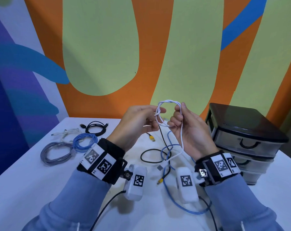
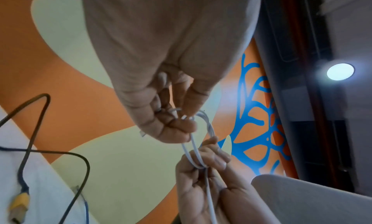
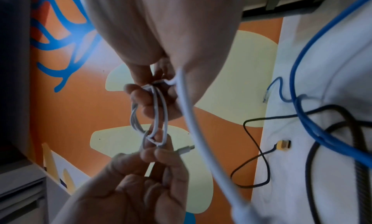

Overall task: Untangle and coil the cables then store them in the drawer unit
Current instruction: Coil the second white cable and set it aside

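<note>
Both hands hold a white cable [image 1: 168, 104] in the air above the table, wound into a small coil. My left hand [image 1: 141, 120] pinches the coil's left side [image 2: 193, 148] and one plug end. My right hand [image 1: 184, 125] grips the right side of the coil [image 3: 159, 112]; the loose tail [image 3: 197, 132] runs down my palm to a silver plug [image 1: 160, 167] on the table. Beneath my hands lie a blue cable [image 1: 176, 204] and a black braided cable [image 1: 151, 153] with yellow plugs, tangled together. The black drawer unit [image 1: 241, 140] stands at the right with its drawers shut.
Several coiled cables sit at the left of the white table [image 1: 24, 180]: black [image 1: 95, 128], white [image 1: 69, 133], light blue [image 1: 85, 141] and grey [image 1: 56, 152]. A painted wall rises just behind the table.
</note>
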`<state>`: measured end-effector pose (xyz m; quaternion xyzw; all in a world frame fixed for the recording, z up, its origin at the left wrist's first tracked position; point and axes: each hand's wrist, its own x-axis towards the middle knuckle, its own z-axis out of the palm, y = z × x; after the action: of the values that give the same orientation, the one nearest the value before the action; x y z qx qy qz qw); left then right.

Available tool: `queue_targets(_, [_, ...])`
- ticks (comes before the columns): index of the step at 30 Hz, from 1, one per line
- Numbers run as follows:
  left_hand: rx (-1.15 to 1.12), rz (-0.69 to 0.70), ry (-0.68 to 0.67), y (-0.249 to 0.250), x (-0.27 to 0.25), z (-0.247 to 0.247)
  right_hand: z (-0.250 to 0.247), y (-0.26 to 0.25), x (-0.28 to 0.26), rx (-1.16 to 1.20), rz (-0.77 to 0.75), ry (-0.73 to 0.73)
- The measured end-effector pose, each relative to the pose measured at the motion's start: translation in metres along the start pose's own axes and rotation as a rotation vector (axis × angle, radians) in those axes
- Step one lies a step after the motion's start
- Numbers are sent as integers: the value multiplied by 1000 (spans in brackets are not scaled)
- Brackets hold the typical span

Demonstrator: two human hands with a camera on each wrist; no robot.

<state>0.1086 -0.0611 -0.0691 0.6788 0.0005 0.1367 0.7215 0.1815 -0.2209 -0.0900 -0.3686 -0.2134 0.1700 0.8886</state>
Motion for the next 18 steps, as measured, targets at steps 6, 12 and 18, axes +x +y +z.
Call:
queue_targets(6, [23,55,-87,-3,2,4,2,-4,-4,26,105,-126])
queue_targets(12, [348,216,-64,-5,3,4,1,-7,-8,-122,137,-188])
queue_targets(18, [586,422,-14,-8,7,-13,0,-11,-8,-43,169,-187])
